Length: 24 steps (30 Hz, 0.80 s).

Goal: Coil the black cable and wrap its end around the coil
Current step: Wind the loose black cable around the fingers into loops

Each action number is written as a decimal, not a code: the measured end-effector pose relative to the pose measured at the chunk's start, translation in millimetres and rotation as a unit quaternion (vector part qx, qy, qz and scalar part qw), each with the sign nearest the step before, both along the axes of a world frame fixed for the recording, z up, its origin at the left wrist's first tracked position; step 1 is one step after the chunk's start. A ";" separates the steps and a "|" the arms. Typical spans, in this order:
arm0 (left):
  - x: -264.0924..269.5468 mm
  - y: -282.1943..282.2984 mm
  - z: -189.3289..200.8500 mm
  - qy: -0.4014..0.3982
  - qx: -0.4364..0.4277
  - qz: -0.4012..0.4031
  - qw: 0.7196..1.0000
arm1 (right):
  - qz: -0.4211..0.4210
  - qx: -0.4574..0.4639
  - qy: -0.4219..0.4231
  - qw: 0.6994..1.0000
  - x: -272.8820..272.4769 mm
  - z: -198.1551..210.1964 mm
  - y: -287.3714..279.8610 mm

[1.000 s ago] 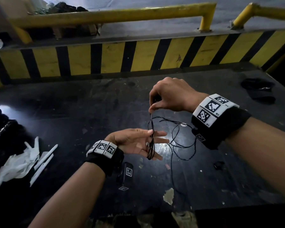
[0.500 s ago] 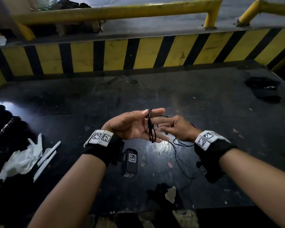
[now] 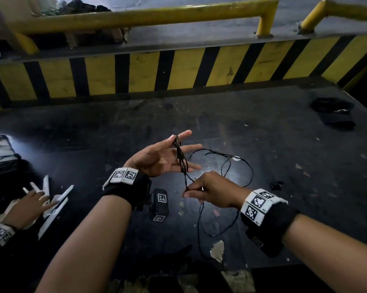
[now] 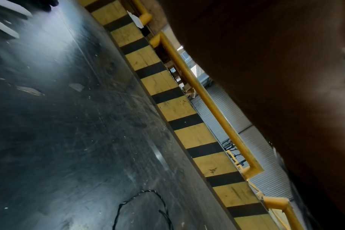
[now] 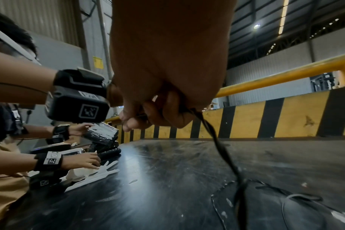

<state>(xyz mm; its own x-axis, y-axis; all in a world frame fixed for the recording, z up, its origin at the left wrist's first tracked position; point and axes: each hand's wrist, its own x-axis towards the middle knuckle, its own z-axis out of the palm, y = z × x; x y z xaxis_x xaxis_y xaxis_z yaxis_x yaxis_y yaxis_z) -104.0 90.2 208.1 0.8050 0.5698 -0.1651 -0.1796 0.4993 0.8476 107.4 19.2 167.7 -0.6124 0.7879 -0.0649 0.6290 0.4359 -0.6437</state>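
Thin black cable (image 3: 181, 157) looped over the flat, spread left hand (image 3: 161, 158); right hand (image 3: 210, 192) just below pinches its tail.

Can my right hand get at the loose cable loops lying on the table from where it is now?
Probably yes. The right hand pinches the black cable just nearer than the loose loops on the table, and nothing lies between them.
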 end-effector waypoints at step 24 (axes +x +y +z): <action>5.6 -19.0 -20.2 0.141 -0.040 -0.028 0.989 | -0.017 0.210 -0.255 0.944 -14.9 165.1 39.0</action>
